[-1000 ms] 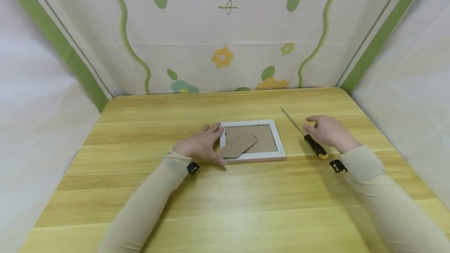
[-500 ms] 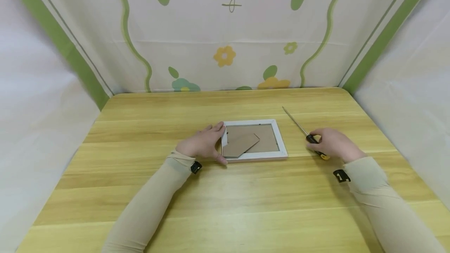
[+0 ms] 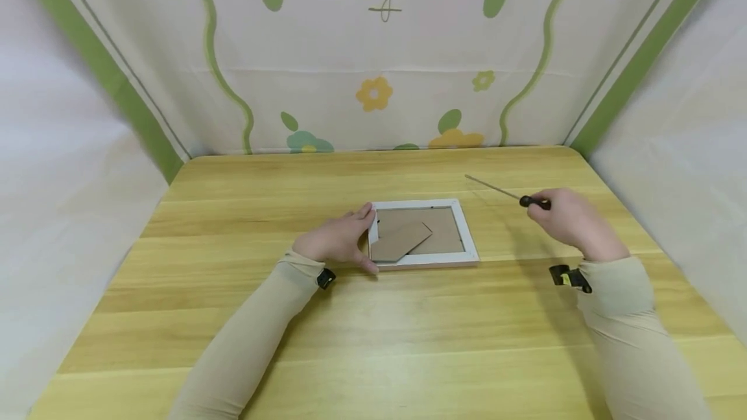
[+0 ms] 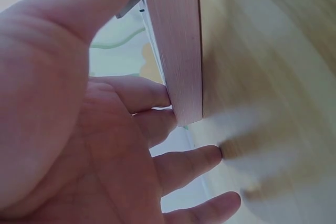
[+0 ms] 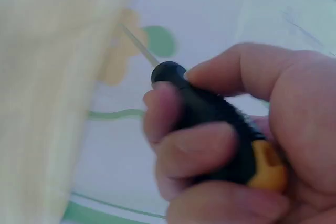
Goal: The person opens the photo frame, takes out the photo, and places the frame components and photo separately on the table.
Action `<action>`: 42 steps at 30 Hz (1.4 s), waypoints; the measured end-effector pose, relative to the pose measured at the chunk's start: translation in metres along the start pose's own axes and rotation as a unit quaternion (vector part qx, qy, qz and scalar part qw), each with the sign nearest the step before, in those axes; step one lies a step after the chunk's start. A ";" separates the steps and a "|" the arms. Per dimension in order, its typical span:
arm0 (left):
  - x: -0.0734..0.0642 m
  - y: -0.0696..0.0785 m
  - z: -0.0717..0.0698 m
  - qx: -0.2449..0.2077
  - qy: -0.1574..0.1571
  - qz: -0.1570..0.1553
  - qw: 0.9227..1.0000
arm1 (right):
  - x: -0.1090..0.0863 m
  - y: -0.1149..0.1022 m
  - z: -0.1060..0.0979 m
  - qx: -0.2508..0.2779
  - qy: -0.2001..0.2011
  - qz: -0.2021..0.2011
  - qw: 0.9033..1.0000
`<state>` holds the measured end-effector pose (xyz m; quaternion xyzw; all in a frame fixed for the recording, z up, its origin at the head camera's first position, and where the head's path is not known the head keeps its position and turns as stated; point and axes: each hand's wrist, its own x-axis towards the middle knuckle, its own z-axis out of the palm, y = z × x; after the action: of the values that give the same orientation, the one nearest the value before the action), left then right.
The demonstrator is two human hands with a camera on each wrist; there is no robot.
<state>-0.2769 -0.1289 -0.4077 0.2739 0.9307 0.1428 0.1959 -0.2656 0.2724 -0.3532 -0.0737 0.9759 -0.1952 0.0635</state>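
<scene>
A picture frame [image 3: 471, 231] lies face down on the wooden table, its white border round a brown backing board with a folded stand flap [image 3: 399, 243]. My left hand [image 3: 335, 238] rests at the frame's left side, thumb by the near corner and fingers by the far one. In the left wrist view, its fairly straight fingers [image 4: 142, 94] touch the frame's side [image 4: 178, 51]. My right hand [image 3: 569, 219] holds a screwdriver [image 5: 210, 108] by its black and yellow handle, fingers curled round it. Raised above the table, the long thin shaft [image 3: 493, 187] points left and away.
The wooden table [image 3: 373, 336] has rounded far corners. Behind it hangs a white cloth [image 3: 303, 50] printed with flowers and green lines, and pale cloth walls stand at both sides. Each wrist wears a black strap piece.
My right hand has come down onto the screwdriver lying at the right, taken it by the handle and lifted it. The left hand and the picture frame have stayed in place.
</scene>
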 end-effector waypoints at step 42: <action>-0.004 -0.002 0.001 -0.005 0.002 0.009 1.000 | 0.021 -0.091 0.011 0.055 -0.137 -0.087 0.985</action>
<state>-0.2746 -0.1325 -0.4085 0.2813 0.9278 0.1505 0.1937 -0.2738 0.1822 -0.3294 -0.1808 0.9357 -0.2413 0.1832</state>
